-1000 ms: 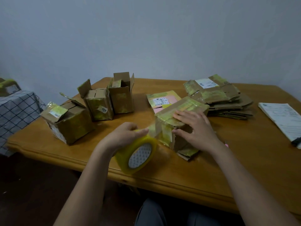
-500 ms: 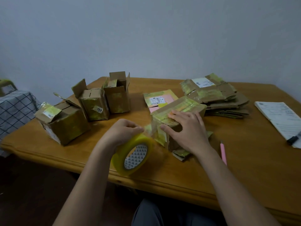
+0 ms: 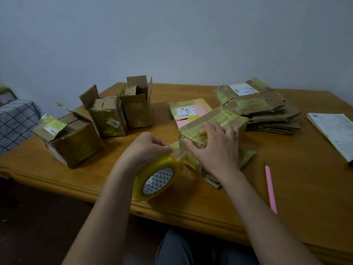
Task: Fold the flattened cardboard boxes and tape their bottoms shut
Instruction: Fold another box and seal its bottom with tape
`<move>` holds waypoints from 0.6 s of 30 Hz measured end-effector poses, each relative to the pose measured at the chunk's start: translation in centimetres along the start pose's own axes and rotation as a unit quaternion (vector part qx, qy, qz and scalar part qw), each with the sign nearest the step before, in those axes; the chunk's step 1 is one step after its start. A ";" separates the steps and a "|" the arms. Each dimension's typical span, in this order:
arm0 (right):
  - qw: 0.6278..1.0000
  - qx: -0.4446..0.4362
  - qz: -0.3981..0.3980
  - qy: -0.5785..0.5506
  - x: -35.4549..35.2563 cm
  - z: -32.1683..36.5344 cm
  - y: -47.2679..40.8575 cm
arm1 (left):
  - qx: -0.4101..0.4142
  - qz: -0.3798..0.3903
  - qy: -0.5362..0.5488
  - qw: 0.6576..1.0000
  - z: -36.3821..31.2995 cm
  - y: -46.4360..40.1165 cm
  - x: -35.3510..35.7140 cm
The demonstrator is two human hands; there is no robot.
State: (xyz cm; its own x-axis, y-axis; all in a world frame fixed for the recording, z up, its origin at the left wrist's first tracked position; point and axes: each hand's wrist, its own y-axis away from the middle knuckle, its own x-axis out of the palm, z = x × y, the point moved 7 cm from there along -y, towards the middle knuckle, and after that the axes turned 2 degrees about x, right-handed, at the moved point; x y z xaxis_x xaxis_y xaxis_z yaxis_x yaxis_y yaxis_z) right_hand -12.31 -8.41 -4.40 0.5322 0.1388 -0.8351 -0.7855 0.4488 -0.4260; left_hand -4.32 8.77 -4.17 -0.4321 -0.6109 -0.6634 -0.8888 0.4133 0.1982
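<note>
**Taping the bottom of box 4**

Fingers of the right hand (image 3: 215, 150) lie spread and mostly straight over the upturned cardboard box (image 3: 212, 127) at the table's middle, pressing tape onto its near end. The left hand (image 3: 147, 148) is curled round the yellow tape roll (image 3: 156, 180), gripping it just left of the box, with a short clear strip running from roll to box.

By my judgement the job is well under way but far from done. 3 folded boxes (image 3: 107, 119) stand at the far left, flaps up. The box in hand has tape along its top seam; the strip has not yet been cut free. A stack of flattened boxes (image 3: 261, 111) waits at the far right, and 1 more flat piece with a pink label (image 3: 189, 111) lies just behind the box.

A pink cutter pen (image 3: 270, 190) lies near right on the wooden table (image 3: 305, 197), within reach. A white booklet (image 3: 334, 131) sits at the far right edge, clear of the work. A checked cloth (image 3: 15, 121) shows off the table to the left.
</note>
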 end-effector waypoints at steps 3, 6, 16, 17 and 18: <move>0.999 -0.017 -0.027 -0.028 -0.1 -0.2 0.2 | -0.006 0.002 0.005 1.000 0.2 -0.4 0.0; 0.998 -0.021 -0.042 -0.030 0.1 0.1 0.4 | -0.005 0.000 0.008 1.000 0.1 -0.8 0.1; 0.995 -0.037 0.077 -0.057 -0.8 -0.2 0.5 | 0.010 -0.049 0.016 0.999 -0.3 0.3 0.3; 0.987 -0.041 0.087 -0.126 -1.5 -0.8 0.8 | 0.010 -0.051 0.020 0.998 -0.2 0.5 0.1; 0.978 -0.041 0.071 -0.194 -2.6 -1.6 1.2 | 0.012 -0.050 0.023 0.998 -0.1 0.7 0.1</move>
State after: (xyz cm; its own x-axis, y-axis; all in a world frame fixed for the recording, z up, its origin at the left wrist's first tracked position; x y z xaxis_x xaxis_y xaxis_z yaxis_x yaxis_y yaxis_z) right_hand -15.15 -9.66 -3.34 0.4826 0.5265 -0.6999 -0.8747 0.3311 -0.3540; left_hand -4.94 8.91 -3.97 -0.3478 -0.6799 -0.6456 -0.9242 0.3647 0.1138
